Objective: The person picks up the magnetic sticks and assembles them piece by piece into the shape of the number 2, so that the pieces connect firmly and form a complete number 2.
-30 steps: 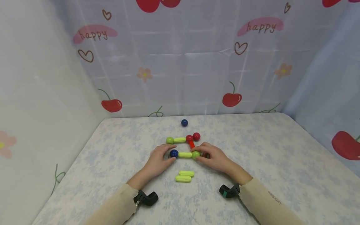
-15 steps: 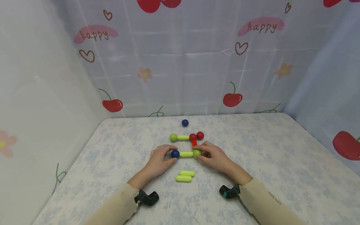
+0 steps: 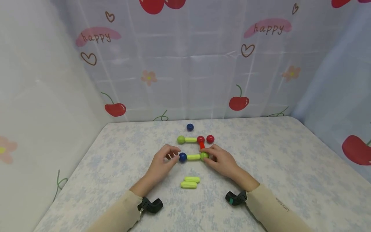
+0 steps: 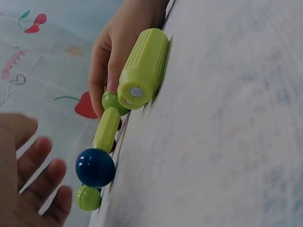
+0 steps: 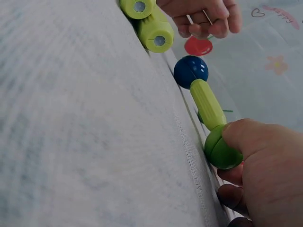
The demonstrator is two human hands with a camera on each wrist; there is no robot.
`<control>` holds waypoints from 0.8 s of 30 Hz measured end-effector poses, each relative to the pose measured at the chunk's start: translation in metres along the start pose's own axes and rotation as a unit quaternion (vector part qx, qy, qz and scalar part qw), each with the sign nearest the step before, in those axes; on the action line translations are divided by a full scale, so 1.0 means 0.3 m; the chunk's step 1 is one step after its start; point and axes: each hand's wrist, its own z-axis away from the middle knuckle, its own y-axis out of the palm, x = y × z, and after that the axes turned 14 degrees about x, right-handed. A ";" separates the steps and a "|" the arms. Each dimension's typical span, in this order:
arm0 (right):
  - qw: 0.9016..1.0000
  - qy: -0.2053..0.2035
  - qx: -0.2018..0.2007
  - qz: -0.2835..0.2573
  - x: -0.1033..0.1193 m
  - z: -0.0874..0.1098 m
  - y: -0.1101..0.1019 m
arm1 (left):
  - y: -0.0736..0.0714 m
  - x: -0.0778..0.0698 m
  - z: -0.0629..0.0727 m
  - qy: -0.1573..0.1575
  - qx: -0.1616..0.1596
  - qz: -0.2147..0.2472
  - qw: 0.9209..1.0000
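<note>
My right hand (image 3: pixel 223 161) pinches a green ball (image 5: pixel 221 150) between thumb and fingers. From that ball a yellow-green rod (image 3: pixel 193 157) runs left to a dark blue ball (image 4: pixel 95 167), and a red rod (image 3: pixel 202 146) runs back to a red ball (image 3: pixel 200 139). A second yellow-green rod (image 3: pixel 190 140) links this red ball to another green ball (image 3: pixel 181 139) at the left. My left hand (image 3: pixel 163 162) is beside the blue ball, fingers loosely bent; the left wrist view shows a gap between them and the ball.
A loose red ball (image 3: pixel 210 139) sits just right of the joined red one. Farther back lies a single blue ball (image 3: pixel 190 127). Two yellow-green rods (image 3: pixel 189 185) lie side by side nearer the front, on the patterned tablecloth (image 3: pixel 110 180). A printed curtain (image 3: pixel 185 64) hangs behind the table.
The joined balls and rods have swung and shifted right and slightly back. My left hand has come off the blue ball. A gap now shows between the loose red ball and the joined one.
</note>
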 end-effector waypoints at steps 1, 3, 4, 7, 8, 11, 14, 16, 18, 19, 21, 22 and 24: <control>1.000 0.005 -0.003 0.006 -0.001 0.000 0.001 | 0.002 -0.009 0.002 0.015 0.025 0.005 1.000; 1.000 0.014 -0.007 0.015 -0.002 -0.001 0.002 | 0.007 -0.026 0.007 0.036 0.095 0.003 0.995; 1.000 0.019 -0.009 0.019 0.000 -0.002 0.001 | 0.011 -0.032 0.010 0.042 0.132 -0.001 0.990; 0.999 0.031 -0.014 0.029 0.002 -0.005 0.000 | 0.022 -0.041 0.015 0.054 0.210 -0.026 0.976; 0.999 0.034 -0.015 0.030 0.004 -0.006 -0.001 | 0.025 -0.042 0.016 0.054 0.223 -0.033 0.973; 0.999 0.037 -0.019 0.032 0.008 -0.007 -0.004 | 0.028 -0.040 0.017 0.048 0.236 -0.037 0.970; 0.999 0.034 -0.022 0.031 0.009 -0.007 -0.007 | 0.026 -0.038 0.016 0.035 0.234 -0.035 0.971; 0.999 0.031 -0.024 0.031 0.008 -0.006 -0.007 | 0.023 -0.036 0.015 0.032 0.233 -0.039 0.971; 0.999 0.029 -0.025 0.029 0.006 -0.006 -0.006 | 0.021 -0.035 0.013 0.034 0.231 -0.048 0.971; 0.999 0.028 -0.026 0.028 0.005 -0.005 -0.005 | 0.021 -0.034 0.012 0.038 0.231 -0.054 0.971; 0.999 0.025 -0.028 0.028 0.002 -0.004 -0.003 | 0.022 -0.030 0.010 0.044 0.230 -0.060 0.970; 0.999 0.025 -0.029 0.028 0.000 -0.004 -0.003 | 0.023 -0.029 0.009 0.048 0.229 -0.063 0.970; 0.999 0.025 -0.031 0.028 -0.003 -0.003 0.000 | 0.026 -0.025 0.009 0.051 0.225 -0.070 0.970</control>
